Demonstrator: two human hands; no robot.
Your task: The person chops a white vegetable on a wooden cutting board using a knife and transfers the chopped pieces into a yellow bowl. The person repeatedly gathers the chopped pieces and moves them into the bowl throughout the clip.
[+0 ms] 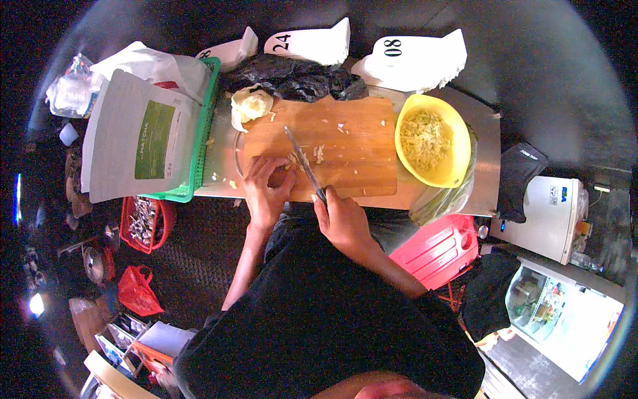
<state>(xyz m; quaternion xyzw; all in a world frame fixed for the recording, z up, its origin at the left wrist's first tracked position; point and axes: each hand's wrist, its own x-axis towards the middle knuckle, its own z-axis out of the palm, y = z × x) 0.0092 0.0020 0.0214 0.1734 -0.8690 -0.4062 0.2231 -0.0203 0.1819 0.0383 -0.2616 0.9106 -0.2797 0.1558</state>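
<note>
A wooden cutting board (359, 149) lies on the metal table before me. My right hand (344, 214) grips a knife (309, 169) by its dark handle, the blade slanting up and left over the board. Beside the blade, my left hand (269, 189) is curled at the board's lower left; small pale pieces show at its fingertips, and whether it holds anything is hidden. Pale chopped bits (319, 153) lie scattered near the blade. At the board's upper left sits a whitish, papery peeled heap (251, 105). A yellow bowl (465, 149) of pale shreds (426, 139) stands to the right.
On the left, a green plastic basket (203, 144) holds large white pouches (119, 139). Black plastic bags (299, 75) lie behind the board, with stacked white numbered sheets (413, 60) beyond. A clear bag (443, 204) hangs at the front edge, above a red stool (438, 249).
</note>
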